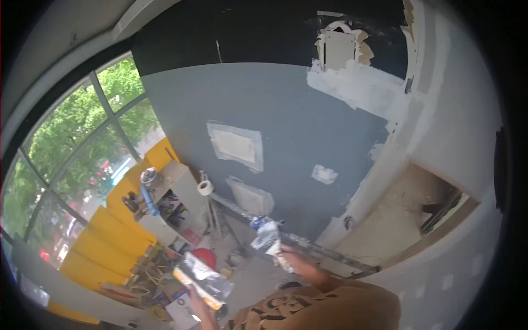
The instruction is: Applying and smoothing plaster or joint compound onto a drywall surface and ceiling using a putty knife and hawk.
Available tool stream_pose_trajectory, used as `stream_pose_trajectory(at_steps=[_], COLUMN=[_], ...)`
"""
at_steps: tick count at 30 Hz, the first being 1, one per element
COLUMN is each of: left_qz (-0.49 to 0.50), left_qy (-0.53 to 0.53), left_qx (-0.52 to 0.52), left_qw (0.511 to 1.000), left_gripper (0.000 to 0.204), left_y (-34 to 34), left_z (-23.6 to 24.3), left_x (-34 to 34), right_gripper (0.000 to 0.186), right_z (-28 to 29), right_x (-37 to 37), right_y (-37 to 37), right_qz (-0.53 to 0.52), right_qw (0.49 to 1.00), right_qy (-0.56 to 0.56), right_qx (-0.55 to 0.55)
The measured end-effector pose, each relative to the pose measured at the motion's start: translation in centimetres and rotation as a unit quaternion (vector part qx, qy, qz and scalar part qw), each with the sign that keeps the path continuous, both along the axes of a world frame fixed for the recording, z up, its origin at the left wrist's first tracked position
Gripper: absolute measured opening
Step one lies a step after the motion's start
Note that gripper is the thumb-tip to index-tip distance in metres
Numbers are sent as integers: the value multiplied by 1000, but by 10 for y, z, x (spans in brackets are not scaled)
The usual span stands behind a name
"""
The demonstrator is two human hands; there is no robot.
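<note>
1. The left hand (201, 309), near and left of the person, has its grip clasped on the near end of a silver tray (210, 275) with an orange-and-white edge; the tray is tilted, above the cluttered floor.
2. The right hand (298, 262), to the right and farther out, has its grip closed around a crumpled silver-and-white bundle (268, 236) with a blue far end; what the bundle is made of cannot be told.
3. Beyond the right hand runs a long speckled bar (335, 254), slanting from far left to near right; whether they touch is unclear.
4. Far ahead stands a grey-and-black wall (297, 126) bearing pale patches; a ragged light panel (339, 49) shows high on its right.
5. To the left are a pale shelf unit (190, 184), a yellow panel (99, 242) and large windows (71, 126); a red round object (205, 256) lies beyond the tray.
</note>
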State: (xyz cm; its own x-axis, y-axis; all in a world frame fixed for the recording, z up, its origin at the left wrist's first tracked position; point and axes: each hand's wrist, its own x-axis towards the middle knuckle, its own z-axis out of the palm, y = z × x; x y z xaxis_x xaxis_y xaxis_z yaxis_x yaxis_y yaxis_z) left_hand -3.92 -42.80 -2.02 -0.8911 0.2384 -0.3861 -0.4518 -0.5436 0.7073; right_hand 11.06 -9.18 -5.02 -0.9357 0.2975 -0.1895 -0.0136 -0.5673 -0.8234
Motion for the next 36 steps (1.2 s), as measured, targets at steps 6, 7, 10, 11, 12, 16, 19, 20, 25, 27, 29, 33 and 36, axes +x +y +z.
stream_pose_trajectory(at_steps=[6,7,10,11,12,16,19,20,25,27,29,33,36], left_qz=[-103,-125,-161,-159,-163,-192,-212,-210,-207,-228,-234,-215,-210], left_qy=[28,13,-6,-1,11,48,53,53,57,44,39,62,59], left_qx=[38,76,87,44,61,106,128,129,127,139,154,163,157], left_qw=[994,989,983,986,985,974,968,968,968,963,959,961,963], left_gripper=[64,64,59,58,57,62,59,59,58,58,58,61,60], left_y=[13,17,31,38,45,52,53,53,56,56,48,46,36], left_z=[-16,6,14,-1,-8,20,28,29,15,22,19,26,43], left_x=[-33,-30,-38,-49,-58,-58,-59,-61,-76,-77,-79,-70,-67], right_gripper=[32,32,35,34,33,33,34,36,37,33,32,28,26], right_z=[2,3,17,15,29,30,32,39,51,50,53,58,69], right_x=[26,20,39,47,53,56,64,67,65,66,64,63,65], right_y=[-12,-14,-21,-28,-30,-35,-38,-42,-55,-53,-59,-54,-65], right_qz=[-83,-84,-127,-173,-169,-187,-161,-159,-147,-110,-142,-160,-130], right_qw=[992,991,981,974,981,968,965,969,970,966,968,966,965], right_qy=[0,21,32,41,39,57,114,125,147,189,153,135,179], right_qx=[-94,-104,-140,-138,-90,-158,-172,-144,-127,-135,-137,-152,-140])
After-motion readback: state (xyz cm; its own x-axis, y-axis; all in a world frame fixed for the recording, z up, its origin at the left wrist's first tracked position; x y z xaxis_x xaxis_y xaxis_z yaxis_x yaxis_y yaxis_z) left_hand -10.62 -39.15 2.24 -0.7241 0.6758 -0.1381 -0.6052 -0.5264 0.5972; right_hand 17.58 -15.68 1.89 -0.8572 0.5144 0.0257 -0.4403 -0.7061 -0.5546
